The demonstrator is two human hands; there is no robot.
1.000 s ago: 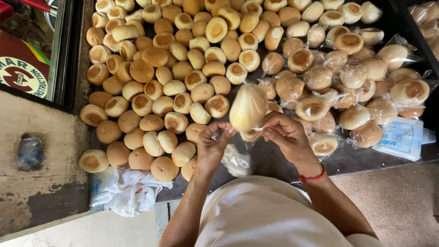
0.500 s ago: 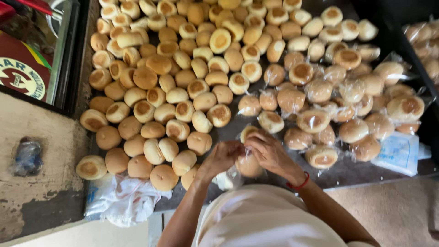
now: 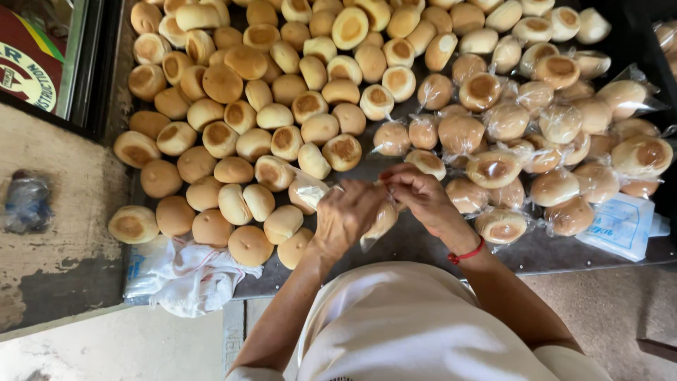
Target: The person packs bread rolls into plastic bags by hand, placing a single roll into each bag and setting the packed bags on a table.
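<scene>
I see my left hand [image 3: 345, 215] and right hand [image 3: 417, 194] close together, both pinching a clear bag [image 3: 377, 222] with a bun inside, near the front of the tabletop [image 3: 423, 243], bare buns [image 3: 247, 120] left, bagged buns [image 3: 550, 134] right.

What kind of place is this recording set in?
Probably a small bakery or bread stall: loose buns cover a dark tray, bagged buns lie beside them, and both hands hold a clear bag.

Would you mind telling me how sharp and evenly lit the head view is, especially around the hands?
Head view: soft, even light, no hard shadows; the left hand, right hand and their bagged bun are slightly smeared; glare glints on the wrapped buns; wide-angle bending at the edges.
</scene>
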